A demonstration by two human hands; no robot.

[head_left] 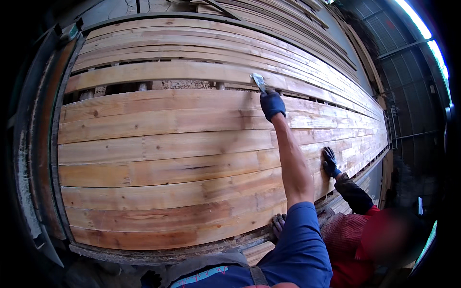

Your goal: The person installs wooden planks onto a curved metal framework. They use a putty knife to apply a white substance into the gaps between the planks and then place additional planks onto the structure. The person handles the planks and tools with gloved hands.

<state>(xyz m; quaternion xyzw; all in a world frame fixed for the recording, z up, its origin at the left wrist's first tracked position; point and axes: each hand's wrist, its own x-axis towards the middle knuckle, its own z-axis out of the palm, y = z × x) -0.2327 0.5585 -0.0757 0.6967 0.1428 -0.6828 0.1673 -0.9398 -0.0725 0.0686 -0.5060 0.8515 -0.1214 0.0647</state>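
Head view: the scraper (258,82) has its blade over the single board (158,71), gripped by the handle in the right hand's (273,104) curled fingers; the left hand (151,278) is well to the near side of that board, its grip too dark to tell. Stretched so far, the arm may have little control, so the blade could slip into the gap (185,85) along the board's near edge. Should the wood shift, the co-worker's hand (330,162), nearer than that board and rightward, could get pinched.

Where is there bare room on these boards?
The near boards lie bare left of the right hand, up to the brown rail. Beyond lies a gap. Crowded: at right, by a co-worker and their gloved hand.
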